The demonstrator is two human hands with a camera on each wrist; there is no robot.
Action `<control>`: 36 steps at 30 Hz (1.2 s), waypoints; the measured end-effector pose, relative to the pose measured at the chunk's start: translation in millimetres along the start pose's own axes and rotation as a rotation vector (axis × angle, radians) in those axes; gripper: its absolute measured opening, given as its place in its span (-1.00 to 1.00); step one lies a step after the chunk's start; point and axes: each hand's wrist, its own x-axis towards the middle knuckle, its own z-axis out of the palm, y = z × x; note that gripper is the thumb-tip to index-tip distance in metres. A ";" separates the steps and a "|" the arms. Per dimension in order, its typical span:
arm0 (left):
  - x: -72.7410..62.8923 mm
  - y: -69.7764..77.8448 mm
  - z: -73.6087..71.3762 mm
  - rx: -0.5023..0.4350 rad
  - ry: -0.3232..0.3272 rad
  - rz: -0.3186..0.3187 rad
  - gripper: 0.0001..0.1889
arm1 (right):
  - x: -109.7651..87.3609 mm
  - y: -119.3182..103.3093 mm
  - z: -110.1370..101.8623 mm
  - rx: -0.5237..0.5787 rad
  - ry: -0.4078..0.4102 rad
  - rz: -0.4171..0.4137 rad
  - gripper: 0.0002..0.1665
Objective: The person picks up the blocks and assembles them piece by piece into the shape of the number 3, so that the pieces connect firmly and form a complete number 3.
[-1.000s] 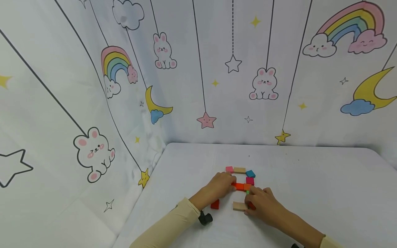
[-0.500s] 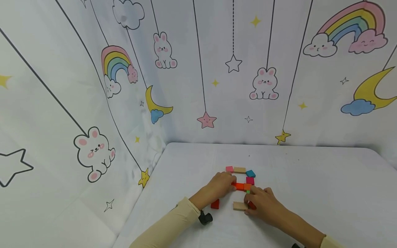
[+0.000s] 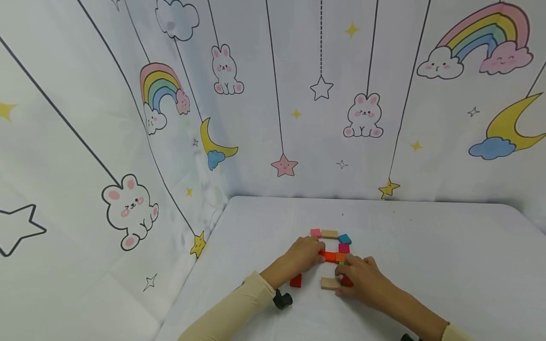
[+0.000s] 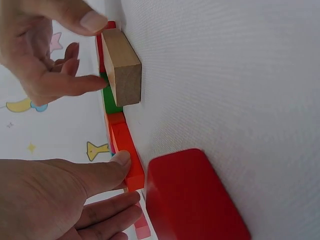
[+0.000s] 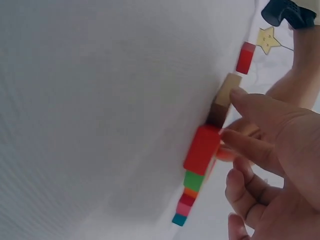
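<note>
My left hand (image 3: 304, 254) pinches the left end of an orange-red block (image 4: 128, 152), thumb on the near side. Its other fingers extend beyond the block. My right hand (image 3: 360, 279) is at the lower right corner of the row, thumb and index finger apart. In the right wrist view its thumb tip touches the wooden block (image 5: 227, 92) and its index fingertip is right at the edge of a red block (image 5: 202, 149). Its remaining fingers curl loosely. A green block (image 5: 194, 179) stands beside that red block, partly hidden by my right hand in the head view.
Behind my hands are a pink block (image 3: 315, 232), another wooden block (image 3: 330, 234), a blue block (image 3: 344, 239) and a crimson block (image 3: 343, 248). A separate red block (image 3: 295, 281) lies below my left wrist. The white table (image 3: 448, 246) meets a patterned cloth backdrop (image 3: 256, 118).
My right hand has shifted slightly left, showing a little more of the red block. My left hand stays in place on the orange-red block.
</note>
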 end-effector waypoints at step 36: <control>11.2 -7.3 -7.7 -0.085 -0.038 0.044 -0.92 | 25.6 -42.3 -2.2 0.040 0.135 -0.154 -0.71</control>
